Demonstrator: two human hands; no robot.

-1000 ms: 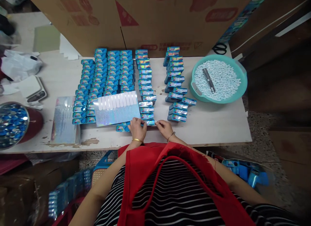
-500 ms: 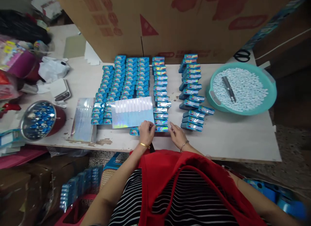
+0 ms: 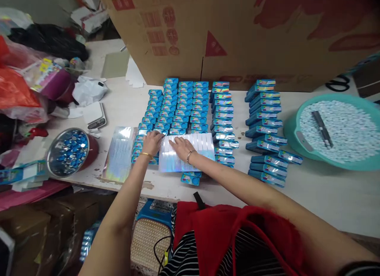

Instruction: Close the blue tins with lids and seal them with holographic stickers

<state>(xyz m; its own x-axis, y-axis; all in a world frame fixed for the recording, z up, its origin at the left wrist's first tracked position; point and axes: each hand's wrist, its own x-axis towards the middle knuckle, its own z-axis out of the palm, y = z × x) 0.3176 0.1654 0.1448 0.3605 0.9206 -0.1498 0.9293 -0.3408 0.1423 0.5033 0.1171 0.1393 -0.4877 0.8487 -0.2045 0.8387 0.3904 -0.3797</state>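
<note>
A shiny holographic sticker sheet [image 3: 172, 164] with a row of pale strips along its upper half lies over the near ends of the rows of small blue boxes [image 3: 183, 101]. At the sheet's upper left corner, my left hand [image 3: 152, 143] has its fingers bent together on the edge; the thumb side is partly hidden. My right hand [image 3: 182, 148] reaches across the sheet, fingers stretched out over the strips near its left end. Whether a strip is lifted under those fingertips I cannot make out. A few blue boxes stick out below the sheet's near edge.
More boxes stand in a staggered column [image 3: 265, 131] at right, beside a turquoise basin [image 3: 305, 147] of small white pieces with tweezers on top. Left are a sheet stack [image 3: 118, 155], a metal bowl [image 3: 52, 159] of blue pieces and a scale [image 3: 94, 114]. A large carton [image 3: 184, 38] stands behind.
My left hand has moved from the sheet's near right corner to its upper left corner. My right hand has come left from beside the boxes onto the sheet. The view has shifted left.
</note>
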